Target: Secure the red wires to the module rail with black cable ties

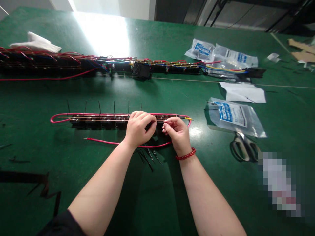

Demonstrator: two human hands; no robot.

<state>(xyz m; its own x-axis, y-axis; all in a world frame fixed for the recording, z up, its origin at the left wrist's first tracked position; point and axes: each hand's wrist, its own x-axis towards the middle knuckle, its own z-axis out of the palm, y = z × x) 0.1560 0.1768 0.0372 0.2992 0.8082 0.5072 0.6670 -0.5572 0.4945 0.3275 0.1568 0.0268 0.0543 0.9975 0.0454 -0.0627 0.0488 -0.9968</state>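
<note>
A long black row of connector blocks [105, 124] lies across the table, with thin brown and yellowish wires and a red cable [57, 118] running along it. Several black cable ties [99, 106] stick up from its far side. My left hand [138, 128] rests over the row right of its middle, fingers curled and thumb near the index finger. Close by on the right, my right hand [179, 134] pinches thumb against fingers above the wires. Whatever either hand grips is too small or hidden. A loose red cable end [108, 142] and more black ties [149, 160] lie on the near side.
Behind lies a longer wired assembly [142, 69]. To the right are a labelled plastic bag [236, 116], white paper [242, 92], scissors [242, 147] and a pixelated patch. More plastic bags [235, 57] and a white cloth [36, 42] lie farther back on the green table [93, 193].
</note>
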